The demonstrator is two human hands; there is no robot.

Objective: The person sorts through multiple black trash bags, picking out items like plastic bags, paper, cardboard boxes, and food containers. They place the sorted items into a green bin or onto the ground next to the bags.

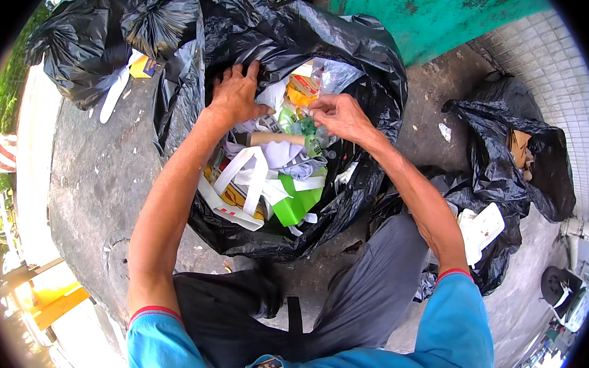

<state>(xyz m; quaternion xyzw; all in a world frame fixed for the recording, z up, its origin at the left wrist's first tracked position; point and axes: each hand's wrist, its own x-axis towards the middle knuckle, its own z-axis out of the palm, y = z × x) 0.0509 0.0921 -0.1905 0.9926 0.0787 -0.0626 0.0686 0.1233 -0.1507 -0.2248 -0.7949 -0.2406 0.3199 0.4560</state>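
Observation:
A large black garbage bag (360,38) stands wide open in front of me, full of mixed trash. My left hand (237,98) lies with fingers spread against its inner wall and the trash at the far left. Closer to the middle, my right hand (342,117) has its fingers curled in a pinch beside a yellow-orange wrapper (299,96). What sits between those fingertips is hidden. Below the hands are a crumpled greyish cloth (279,154), a cardboard tube (275,138), a green plastic bottle (312,142), white straps (257,183) and a bright green bag (297,201).
Tied black bags (74,49) sit at the far left, with a white strip (115,94) near them on the concrete. To the right stands another open black bag (508,147) holding cardboard. A stained white food container (479,230) lies nearer. A green panel (432,10) borders the back.

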